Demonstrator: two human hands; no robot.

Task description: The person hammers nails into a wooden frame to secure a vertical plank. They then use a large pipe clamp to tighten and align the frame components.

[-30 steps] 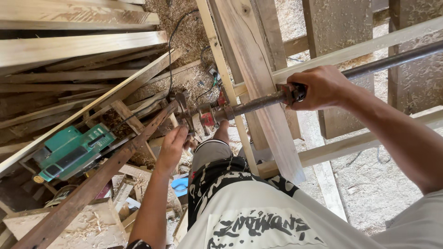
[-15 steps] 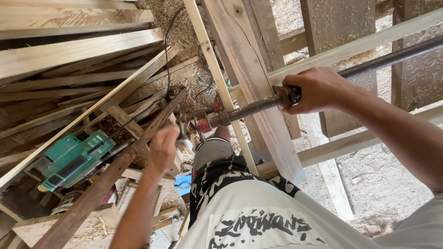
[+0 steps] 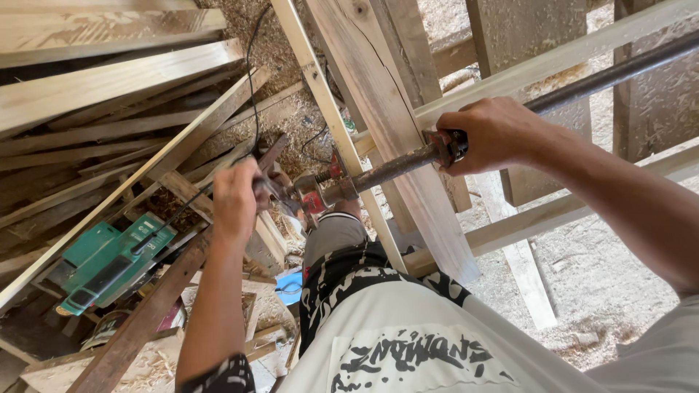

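A long rusty pipe clamp (image 3: 393, 166) runs from upper right down to the centre, across a wooden frame (image 3: 378, 109) of pale boards. My right hand (image 3: 491, 135) is closed around the clamp's bar where it meets the frame's upright board. My left hand (image 3: 237, 200) grips the crank handle (image 3: 280, 191) at the clamp's lower end, next to its red-painted head (image 3: 317, 195).
A green electric planer (image 3: 109, 262) with a black cable lies at the lower left among stacked planks (image 3: 109, 87) and offcuts. Sawdust covers the ground at the right. My knee in dark patterned shorts (image 3: 342, 255) is below the clamp.
My left hand has risen from beside the slanted plank up to the clamp's crank handle and closed on it. My right hand has stayed on the bar.
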